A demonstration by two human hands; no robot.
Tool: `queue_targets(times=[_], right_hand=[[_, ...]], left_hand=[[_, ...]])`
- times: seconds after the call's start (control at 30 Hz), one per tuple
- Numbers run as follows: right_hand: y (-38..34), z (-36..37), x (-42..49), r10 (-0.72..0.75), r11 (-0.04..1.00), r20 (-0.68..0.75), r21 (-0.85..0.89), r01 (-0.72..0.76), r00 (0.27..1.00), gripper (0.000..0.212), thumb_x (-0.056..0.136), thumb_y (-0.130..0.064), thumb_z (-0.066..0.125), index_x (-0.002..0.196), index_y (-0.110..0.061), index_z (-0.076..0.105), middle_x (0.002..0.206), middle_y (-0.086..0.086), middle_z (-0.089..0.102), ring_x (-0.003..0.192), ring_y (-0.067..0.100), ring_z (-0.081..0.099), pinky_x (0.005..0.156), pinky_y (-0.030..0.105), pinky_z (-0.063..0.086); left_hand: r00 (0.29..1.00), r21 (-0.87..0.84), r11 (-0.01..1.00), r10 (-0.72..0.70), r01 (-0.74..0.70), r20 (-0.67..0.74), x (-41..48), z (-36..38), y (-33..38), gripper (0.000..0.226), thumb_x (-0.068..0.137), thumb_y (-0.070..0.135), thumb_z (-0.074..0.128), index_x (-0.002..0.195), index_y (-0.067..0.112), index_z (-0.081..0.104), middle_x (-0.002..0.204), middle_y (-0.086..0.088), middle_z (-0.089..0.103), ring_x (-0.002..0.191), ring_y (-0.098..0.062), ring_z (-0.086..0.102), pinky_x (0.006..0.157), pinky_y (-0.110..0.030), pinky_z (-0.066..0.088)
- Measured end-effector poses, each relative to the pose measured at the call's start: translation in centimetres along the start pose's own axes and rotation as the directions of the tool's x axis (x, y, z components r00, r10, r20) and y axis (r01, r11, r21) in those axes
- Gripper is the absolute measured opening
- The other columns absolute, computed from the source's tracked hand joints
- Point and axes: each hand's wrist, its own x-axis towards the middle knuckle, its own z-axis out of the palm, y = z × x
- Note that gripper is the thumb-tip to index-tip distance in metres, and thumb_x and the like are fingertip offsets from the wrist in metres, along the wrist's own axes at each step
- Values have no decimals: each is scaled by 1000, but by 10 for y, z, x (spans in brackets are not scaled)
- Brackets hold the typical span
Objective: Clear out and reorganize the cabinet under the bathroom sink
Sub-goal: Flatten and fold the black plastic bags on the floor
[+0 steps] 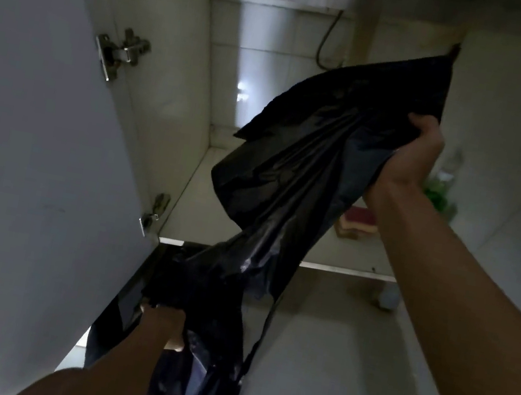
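Note:
A large black plastic bag (289, 181) stretches from the bottom centre up to the upper right, in front of the open cabinet (191, 185) under the sink. My right hand (413, 154) grips the bag's upper part, raised at the cabinet opening. My left hand (164, 323) grips the bunched lower part near the floor; its fingers are mostly hidden in the plastic. Both forearms reach in from the bottom.
The left cabinet door (36, 140) stands open with two metal hinges (121, 51). On the cabinet floor at the right lies a red and tan object (359, 221), with a blurred green bottle (441, 191) behind my right arm. A dark hose (326, 45) hangs at the back.

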Motion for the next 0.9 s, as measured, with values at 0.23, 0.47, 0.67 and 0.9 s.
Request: queue_targets(times=[0.23, 0.47, 0.67, 0.9], right_hand=[[-47, -35, 3, 66, 938, -10, -340, -66, 998, 43, 85, -21, 57, 120, 4, 65, 109, 19, 70, 96, 32, 66, 93, 44, 51], [-76, -74, -6, 187, 839, -2, -520, -160, 982, 17, 94, -11, 52, 94, -4, 67, 86, 10, 68, 80, 24, 64, 76, 31, 49], [-103, -114, -8, 73, 547, -63, -832, -93, 995, 19, 94, -21, 58, 91, -8, 71, 88, 9, 75, 79, 21, 71, 73, 27, 58], [-118, -147, -20, -175, 396, -19, -917, 53, 984, 11, 87, -30, 72, 97, -25, 72, 90, -10, 70, 88, 14, 70, 74, 25, 55]], left_hand=[[760, -546, 774, -134, -320, -636, -31, -140, 19, 65, 65, 61, 62, 112, 17, 54, 111, -8, 58, 99, -30, 62, 78, -37, 52], [377, -227, 586, 145, -778, -915, -108, -265, 87, 107, 58, 45, 79, 147, 41, 20, 153, 1, 19, 140, -26, 23, 108, -45, 33], [475, -109, 698, 355, -708, -805, -121, -291, 116, 25, 77, 41, 64, 98, 29, 70, 100, 3, 69, 100, -21, 64, 82, -34, 52], [481, -31, 755, 385, -655, -787, -131, -312, 145, 31, 81, 46, 66, 106, 27, 68, 109, -3, 67, 101, -25, 62, 77, -30, 45]])
